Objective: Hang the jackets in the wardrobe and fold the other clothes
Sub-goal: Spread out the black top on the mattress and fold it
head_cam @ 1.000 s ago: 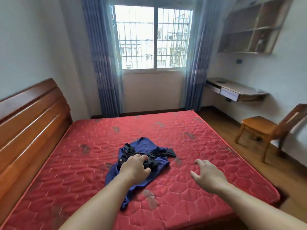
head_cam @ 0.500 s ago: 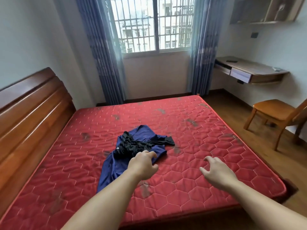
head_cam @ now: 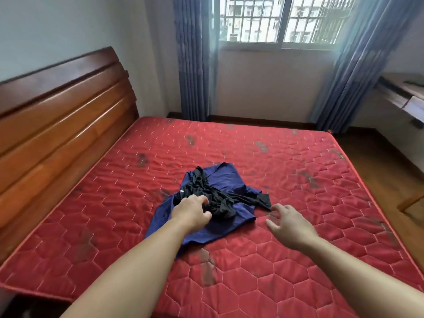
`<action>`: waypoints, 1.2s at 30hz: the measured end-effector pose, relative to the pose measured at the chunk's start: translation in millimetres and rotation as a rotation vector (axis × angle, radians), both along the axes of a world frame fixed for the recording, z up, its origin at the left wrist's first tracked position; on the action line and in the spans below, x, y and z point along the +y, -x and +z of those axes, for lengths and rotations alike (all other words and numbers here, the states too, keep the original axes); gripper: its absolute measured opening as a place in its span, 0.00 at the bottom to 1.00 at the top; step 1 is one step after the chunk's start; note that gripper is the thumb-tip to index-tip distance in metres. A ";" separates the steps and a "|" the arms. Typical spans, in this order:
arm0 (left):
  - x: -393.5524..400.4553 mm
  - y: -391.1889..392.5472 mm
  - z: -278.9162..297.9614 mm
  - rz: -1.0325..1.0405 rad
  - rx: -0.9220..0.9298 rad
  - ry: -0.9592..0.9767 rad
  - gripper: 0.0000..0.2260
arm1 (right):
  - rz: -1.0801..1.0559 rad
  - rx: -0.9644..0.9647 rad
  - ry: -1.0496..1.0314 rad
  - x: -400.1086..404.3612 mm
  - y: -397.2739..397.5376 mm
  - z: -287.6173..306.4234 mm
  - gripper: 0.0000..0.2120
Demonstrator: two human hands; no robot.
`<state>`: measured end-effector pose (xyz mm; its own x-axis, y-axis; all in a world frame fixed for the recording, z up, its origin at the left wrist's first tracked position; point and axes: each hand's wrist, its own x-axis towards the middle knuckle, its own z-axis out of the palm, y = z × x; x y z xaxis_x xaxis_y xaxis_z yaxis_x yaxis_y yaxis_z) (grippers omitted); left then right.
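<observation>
2 limp garments: left hand (head_cam: 192, 212) seemingly grips the black cloth (head_cam: 215, 198) atop the blue shirt (head_cam: 231, 180); right hand (head_cam: 289, 223) hovers, fingers spread.

We are in a bedroom of a home. A wide bed fills most of our view, its red quilted mattress (head_cam: 263, 157) bare of sheets, with a tall wooden headboard (head_cam: 59, 115) against the left wall. Beyond the bed we see a barred window (head_cam: 282, 19) looking onto neighbouring buildings, framed by long blue curtains (head_cam: 195, 65) reaching down to the wooden floor (head_cam: 376, 157). At the right edge a wall-mounted desk (head_cam: 403, 95) juts out. Crumpled clothes (head_cam: 213, 198) lie on the mattress.
</observation>
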<state>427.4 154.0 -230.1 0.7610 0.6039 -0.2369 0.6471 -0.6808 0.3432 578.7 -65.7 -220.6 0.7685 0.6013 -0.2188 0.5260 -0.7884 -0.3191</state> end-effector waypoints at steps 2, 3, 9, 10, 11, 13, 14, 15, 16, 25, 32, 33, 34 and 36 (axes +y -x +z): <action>14.2 -19.2 -14.3 0.016 0.022 0.030 0.19 | -0.007 0.018 0.021 15.0 -23.3 -9.9 0.24; 20.4 -28.3 -20.8 0.029 0.031 0.042 0.19 | -0.014 0.034 0.026 21.7 -34.8 -15.2 0.25; 45.1 -76.7 -39.9 0.074 0.090 0.069 0.19 | 0.009 0.114 0.049 53.3 -91.5 -40.4 0.23; 47.9 -85.3 -40.1 0.089 0.097 0.068 0.19 | 0.016 0.131 0.046 59.1 -102.7 -43.6 0.22; 49.7 -92.7 -39.5 0.107 0.101 0.067 0.19 | 0.026 0.143 0.043 64.9 -114.4 -46.8 0.21; 52.0 -105.2 -38.0 0.151 0.107 0.068 0.19 | 0.060 0.165 0.026 78.9 -139.8 -53.7 0.18; 52.9 -110.4 -38.3 0.179 0.113 0.070 0.19 | 0.081 0.174 0.023 86.9 -152.0 -57.2 0.17; 54.7 -115.3 -39.8 0.208 0.117 0.067 0.19 | 0.104 0.180 0.028 95.6 -163.6 -61.3 0.17; 57.4 -119.7 -43.2 0.235 0.123 0.065 0.20 | 0.125 0.189 0.037 104.2 -173.6 -66.8 0.19; 110.9 -162.1 -136.8 0.317 0.145 0.108 0.22 | 0.106 0.300 0.073 181.5 -204.7 -172.1 0.21; 145.6 -170.0 -284.0 0.296 0.213 0.267 0.24 | 0.018 0.475 0.095 242.5 -177.5 -305.5 0.24; 153.4 -172.1 -303.7 0.292 0.215 0.277 0.25 | 0.031 0.465 0.098 250.6 -176.5 -323.9 0.26; 161.8 -176.2 -321.6 0.291 0.204 0.279 0.26 | 0.041 0.466 0.094 258.4 -176.1 -341.4 0.28; 179.0 -188.9 -355.6 0.294 0.183 0.274 0.28 | 0.049 0.481 0.131 269.3 -178.3 -375.5 0.34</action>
